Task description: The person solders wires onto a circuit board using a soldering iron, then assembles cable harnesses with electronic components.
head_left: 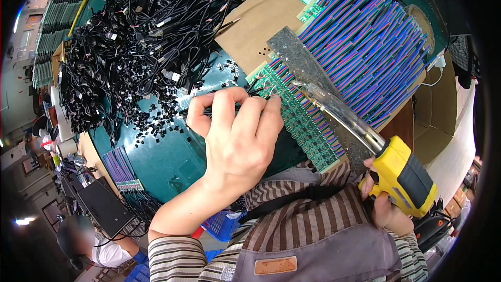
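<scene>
My right hand [383, 203] grips a yellow and black soldering gun [404, 175], its finger at the trigger. The gun's metal barrel points up and left, with the tip close to the upper part of a row of green circuit boards [308, 138]. Over the boards' left edge, my left hand [235, 136] is closed, fingers bent and pinching a thin black cable [252, 90] whose wire ends lie at the boards. A flat metal bar [300, 55] rests across the coloured wires [365, 52] that run from the boards to the upper right.
A large heap of black cables [156, 26] covers the far left of the green table [177, 169], with small black connectors scattered at its front. Brown cardboard [255, 31] lies under the boards. Another wired board strip [129, 185] sits at the left edge. A person [107, 250] sits lower left.
</scene>
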A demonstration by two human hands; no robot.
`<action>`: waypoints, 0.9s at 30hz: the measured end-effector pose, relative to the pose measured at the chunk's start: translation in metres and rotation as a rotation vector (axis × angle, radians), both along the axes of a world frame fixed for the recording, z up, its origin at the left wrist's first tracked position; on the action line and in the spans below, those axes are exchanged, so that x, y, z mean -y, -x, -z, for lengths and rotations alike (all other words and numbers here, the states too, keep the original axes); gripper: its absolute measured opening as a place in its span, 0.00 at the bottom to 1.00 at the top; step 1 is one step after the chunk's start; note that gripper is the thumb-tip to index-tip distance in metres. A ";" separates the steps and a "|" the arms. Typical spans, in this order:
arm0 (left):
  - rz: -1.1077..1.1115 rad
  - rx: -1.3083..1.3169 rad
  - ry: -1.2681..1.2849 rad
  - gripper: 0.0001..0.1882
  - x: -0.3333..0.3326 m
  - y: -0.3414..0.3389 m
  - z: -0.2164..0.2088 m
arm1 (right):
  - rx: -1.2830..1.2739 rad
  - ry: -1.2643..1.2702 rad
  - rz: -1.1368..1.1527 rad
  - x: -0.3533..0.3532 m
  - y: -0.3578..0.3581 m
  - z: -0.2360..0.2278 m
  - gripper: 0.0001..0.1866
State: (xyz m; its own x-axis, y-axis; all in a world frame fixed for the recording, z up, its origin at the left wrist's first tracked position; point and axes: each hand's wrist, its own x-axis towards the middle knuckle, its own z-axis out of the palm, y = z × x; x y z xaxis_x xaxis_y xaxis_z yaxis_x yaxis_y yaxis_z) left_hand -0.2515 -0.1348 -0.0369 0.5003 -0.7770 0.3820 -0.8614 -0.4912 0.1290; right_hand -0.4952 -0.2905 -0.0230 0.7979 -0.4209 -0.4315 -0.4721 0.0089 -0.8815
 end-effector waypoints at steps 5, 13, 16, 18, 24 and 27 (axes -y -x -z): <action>0.010 -0.033 -0.010 0.14 -0.005 -0.005 -0.007 | -0.159 0.018 -0.169 0.017 -0.014 -0.020 0.44; 0.352 -0.352 -0.122 0.16 -0.006 -0.036 -0.023 | 0.333 -0.129 0.249 0.012 0.024 0.045 0.34; 0.459 -0.300 -0.237 0.14 -0.001 -0.039 -0.030 | 0.401 -0.104 0.255 0.016 0.020 0.047 0.30; 0.487 -0.268 -0.295 0.13 0.003 -0.041 -0.035 | 0.432 -0.121 0.266 0.016 0.019 0.051 0.29; 0.630 -0.169 -0.356 0.13 0.011 -0.058 -0.034 | 0.445 -0.177 0.304 0.017 0.017 0.046 0.28; 0.627 -0.106 -0.434 0.12 0.014 -0.060 -0.039 | 0.336 -0.190 0.254 0.015 -0.006 0.011 0.36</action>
